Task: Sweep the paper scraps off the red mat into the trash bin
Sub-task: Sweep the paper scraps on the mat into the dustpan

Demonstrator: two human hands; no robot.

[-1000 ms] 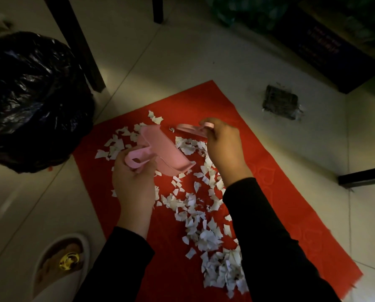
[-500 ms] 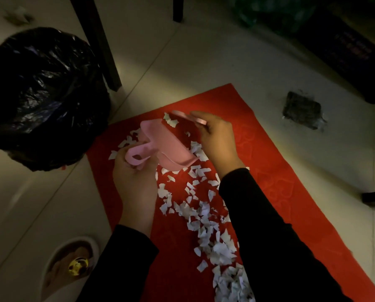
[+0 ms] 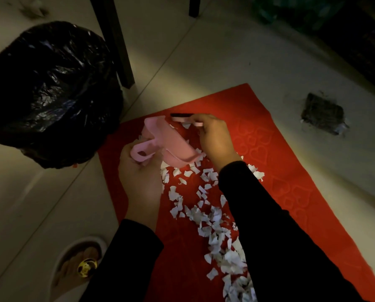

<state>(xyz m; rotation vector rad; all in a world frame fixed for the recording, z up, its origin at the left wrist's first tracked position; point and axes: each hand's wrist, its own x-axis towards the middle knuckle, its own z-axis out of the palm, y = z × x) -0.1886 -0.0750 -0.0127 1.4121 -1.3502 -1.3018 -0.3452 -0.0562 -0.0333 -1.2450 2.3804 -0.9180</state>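
Observation:
A red mat lies on the tiled floor with several white paper scraps strewn down its middle. My left hand grips the looped handle of a pink dustpan, whose lip rests on the mat among the scraps. My right hand holds a small pink brush with dark bristles just beyond the dustpan's far end. The trash bin, lined with a black bag, stands at the left of the mat's far corner.
A dark furniture leg stands beside the bin, and another further back. A dark square patch marks the floor right of the mat. A slipper with a gold ornament is at the lower left.
The view has shifted, so the bin and mat sit more to the right. The brush has moved to the far end of the dustpan, and scraps at the mat's far corner have gone behind the pan.

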